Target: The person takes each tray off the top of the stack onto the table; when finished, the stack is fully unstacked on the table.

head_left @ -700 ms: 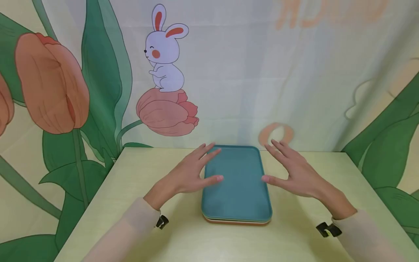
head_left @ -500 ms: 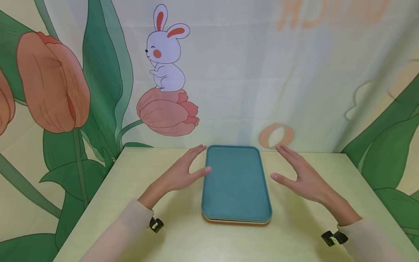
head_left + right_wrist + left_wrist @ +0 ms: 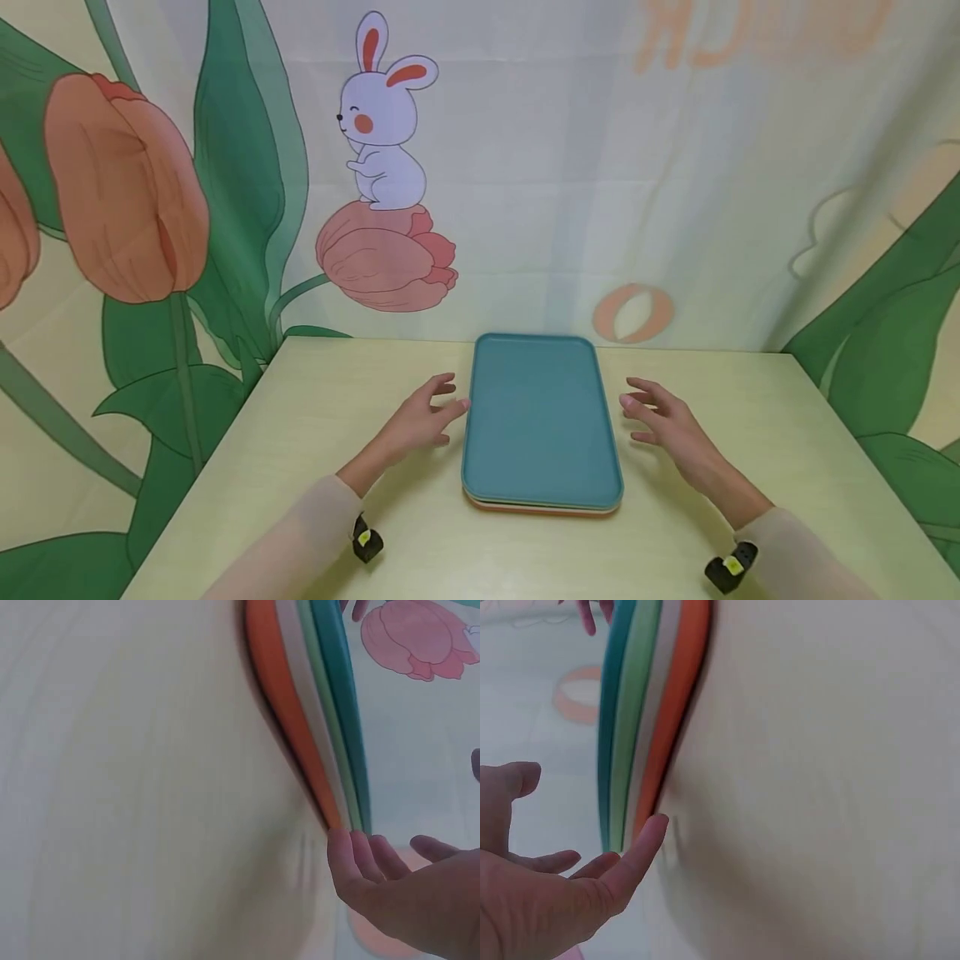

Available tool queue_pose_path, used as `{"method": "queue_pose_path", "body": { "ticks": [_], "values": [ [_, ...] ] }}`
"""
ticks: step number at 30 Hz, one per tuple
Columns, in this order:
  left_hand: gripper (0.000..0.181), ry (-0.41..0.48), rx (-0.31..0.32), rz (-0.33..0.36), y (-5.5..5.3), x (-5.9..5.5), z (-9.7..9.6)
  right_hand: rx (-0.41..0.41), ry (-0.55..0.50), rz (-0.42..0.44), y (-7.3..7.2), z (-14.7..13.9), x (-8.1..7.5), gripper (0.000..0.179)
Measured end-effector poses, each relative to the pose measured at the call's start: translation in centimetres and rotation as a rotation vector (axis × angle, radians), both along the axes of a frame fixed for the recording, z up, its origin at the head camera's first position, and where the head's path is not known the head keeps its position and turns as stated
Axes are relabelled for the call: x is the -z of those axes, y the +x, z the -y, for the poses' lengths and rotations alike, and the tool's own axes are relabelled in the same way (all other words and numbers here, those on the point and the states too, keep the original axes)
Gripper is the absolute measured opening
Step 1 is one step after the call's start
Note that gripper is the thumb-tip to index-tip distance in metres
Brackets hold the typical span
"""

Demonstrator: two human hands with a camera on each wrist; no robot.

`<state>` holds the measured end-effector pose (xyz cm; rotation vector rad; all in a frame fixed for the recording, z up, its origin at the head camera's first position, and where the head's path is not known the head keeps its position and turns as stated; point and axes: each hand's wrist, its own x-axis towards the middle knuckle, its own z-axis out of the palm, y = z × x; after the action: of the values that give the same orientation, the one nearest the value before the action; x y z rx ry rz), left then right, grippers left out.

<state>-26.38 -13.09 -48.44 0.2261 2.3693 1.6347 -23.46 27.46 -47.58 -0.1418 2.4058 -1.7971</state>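
A stack of several rectangular trays lies flat on the table, its top a teal tray (image 3: 540,421). From the side, the left wrist view shows a light green tray (image 3: 635,712), a pale tray (image 3: 656,705) and an orange tray (image 3: 676,697) beneath the teal one. My left hand (image 3: 414,427) is beside the stack's left edge, thumb and fingers spread and loosely bent, holding nothing. Across from it my right hand (image 3: 667,425) is by the right edge, fingers also loosely bent around no object. Whether any fingertip touches the trays I cannot tell.
The pale yellow table (image 3: 540,554) reaches back to a hanging cloth (image 3: 525,167) printed with tulips and a rabbit. A black band with a small device (image 3: 367,540) is on the left wrist, and a similar device (image 3: 731,567) is on the right.
Both hands have come down from above the stack to its two sides, and their fingers are more bent than before. The trays have stayed in place.
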Motion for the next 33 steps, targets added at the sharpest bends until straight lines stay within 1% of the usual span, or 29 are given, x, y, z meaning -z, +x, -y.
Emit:
{"method": "queue_pose_path", "body": {
  "ticks": [2, 5, 7, 10, 14, 17, 21, 24, 29, 33],
  "values": [
    [0.074, 0.041, 0.013, 0.035, 0.1, 0.4, -0.3, 0.020, -0.040, 0.056, -0.3, 0.5, 0.6, 0.074],
    [0.073, 0.102, 0.033, 0.075, 0.1, 0.9, -0.8, 0.033, -0.071, 0.112, -0.7, 1.0, 1.3, 0.073],
    [0.071, 0.128, 0.042, 0.093, 0.1, 0.9, -1.1, 0.045, -0.076, 0.130, -0.8, 1.3, 1.7, 0.070],
    [0.066, 0.137, 0.042, 0.106, 0.2, 1.0, -1.5, 0.057, -0.049, 0.137, -0.9, 1.7, 1.9, 0.064],
    [0.061, 0.117, 0.012, 0.103, 0.2, 1.2, -1.9, 0.053, 0.001, 0.132, -0.8, 2.0, 2.1, 0.058],
    [0.060, 0.111, -0.012, 0.096, 0.2, 1.2, -2.1, 0.020, 0.041, 0.119, -0.8, 2.2, 2.1, 0.056],
    [0.059, 0.117, -0.026, 0.094, 0.1, 1.1, -2.6, 0.004, 0.076, 0.105, -0.8, 2.1, 2.2, 0.054],
    [0.059, 0.127, -0.025, 0.098, 0.2, 1.0, -2.8, 0.018, 0.103, 0.091, -0.8, 1.9, 2.2, 0.052],
    [0.059, 0.152, -0.033, 0.115, 0.2, 0.9, -3.0, 0.018, 0.169, 0.053, -0.7, 1.8, 1.9, 0.052],
    [0.057, 0.148, -0.036, 0.123, 0.2, 0.8, -3.1, 0.046, 0.250, -0.014, -0.6, 1.8, 1.3, 0.052]
  ]
}}
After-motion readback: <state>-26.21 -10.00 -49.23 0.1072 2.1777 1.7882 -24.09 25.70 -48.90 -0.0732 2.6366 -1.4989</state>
